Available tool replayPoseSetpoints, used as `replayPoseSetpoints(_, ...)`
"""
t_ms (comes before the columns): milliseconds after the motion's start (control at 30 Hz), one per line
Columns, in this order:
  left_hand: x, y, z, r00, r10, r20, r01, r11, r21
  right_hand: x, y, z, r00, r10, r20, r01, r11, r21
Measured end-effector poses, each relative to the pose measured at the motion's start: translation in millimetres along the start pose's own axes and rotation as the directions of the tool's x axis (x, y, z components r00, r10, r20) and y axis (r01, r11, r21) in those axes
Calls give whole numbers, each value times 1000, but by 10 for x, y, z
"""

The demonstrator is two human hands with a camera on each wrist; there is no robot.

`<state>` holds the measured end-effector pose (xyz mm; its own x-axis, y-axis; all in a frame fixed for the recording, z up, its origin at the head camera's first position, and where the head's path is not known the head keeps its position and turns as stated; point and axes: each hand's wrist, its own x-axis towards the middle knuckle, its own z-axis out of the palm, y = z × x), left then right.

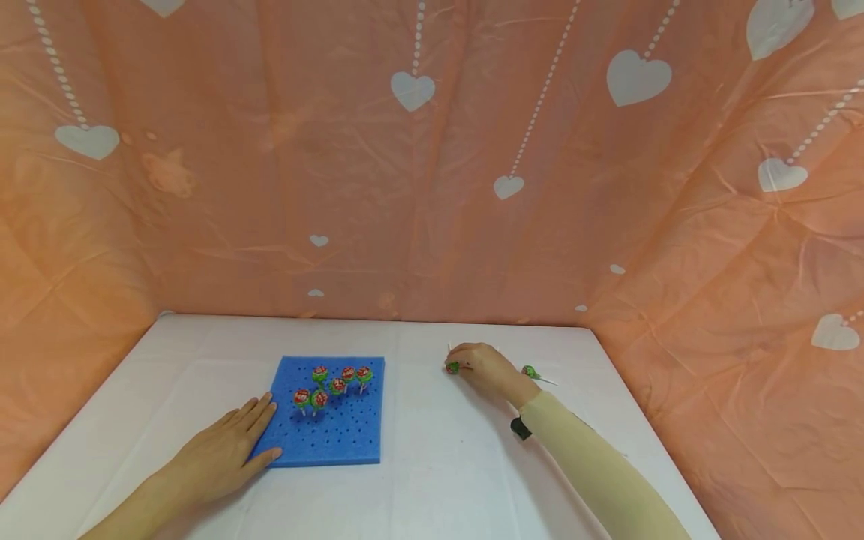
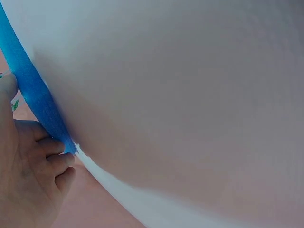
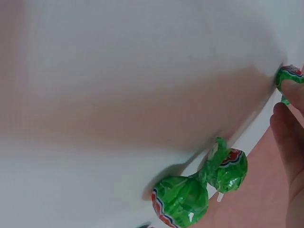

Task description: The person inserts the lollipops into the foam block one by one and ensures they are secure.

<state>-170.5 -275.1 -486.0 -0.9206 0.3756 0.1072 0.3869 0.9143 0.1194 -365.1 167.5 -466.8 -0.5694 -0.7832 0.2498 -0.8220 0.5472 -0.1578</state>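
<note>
A blue foam board (image 1: 351, 439), dotted with small holes, lies on the table, and several red and green lollipops (image 1: 337, 385) stand in it by their sticks. My left hand (image 1: 219, 457) rests on the board's left edge, fingers straight and thumb spread over the near corner. To the right of the board, my right hand (image 1: 487, 367) pinches a lollipop (image 1: 451, 367) by its green-wrapped head, just at the tabletop. In the right wrist view, two more wrapped lollipops, a nearer one (image 3: 183, 202) and a farther one (image 3: 232, 173), lie close together beside that hand.
The white-covered table (image 1: 439, 480) is bounded at the back and sides by an orange curtain (image 1: 459, 247) with white hearts. A black strap-like piece (image 1: 520, 428) sits under the right wrist. Behind that wrist, a lollipop (image 1: 530, 371) lies with its stick pointing right.
</note>
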Motion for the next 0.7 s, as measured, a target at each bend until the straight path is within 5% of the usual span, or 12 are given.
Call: replayPoseSetpoints(700,4,-13,31,1000,-6,9,6,1000,-3,33,-14,-20,1000,8,18,-8,1000,3)
